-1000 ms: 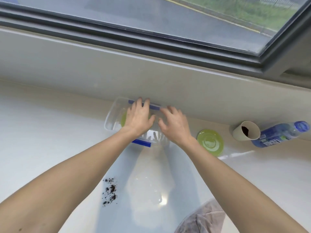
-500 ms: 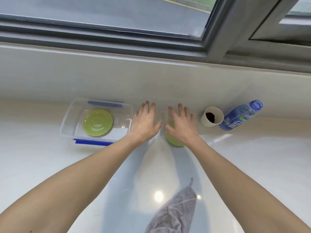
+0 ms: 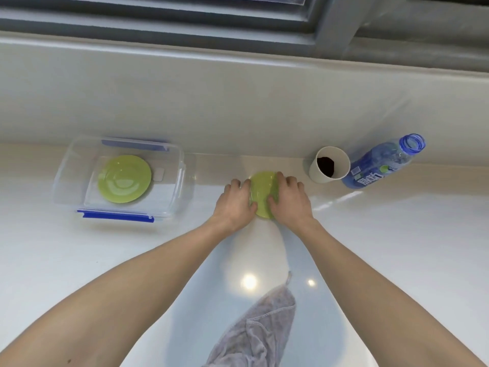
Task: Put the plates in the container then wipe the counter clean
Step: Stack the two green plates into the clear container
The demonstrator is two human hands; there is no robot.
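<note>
A clear plastic container (image 3: 182, 165) with blue clips stands at the back left of the white counter (image 3: 383, 234). One green plate (image 3: 124, 178) lies flat inside it. A second green plate (image 3: 262, 193) rests on the counter near the back wall. My left hand (image 3: 235, 202) grips its left edge and my right hand (image 3: 289, 200) grips its right edge, fingers curled over the rim. A grey cloth (image 3: 260, 332) lies crumpled at the counter's near edge between my forearms.
A paper cup (image 3: 329, 165) with dark grounds inside lies tipped against the back wall, right of my hands. A blue water bottle (image 3: 383, 162) without a cap leans beside it. A window sill runs along the back.
Both hands left the container, moved right and closed on the second plate's edges. The view has shifted right and down, so the dark crumbs seen earlier are out of frame.
</note>
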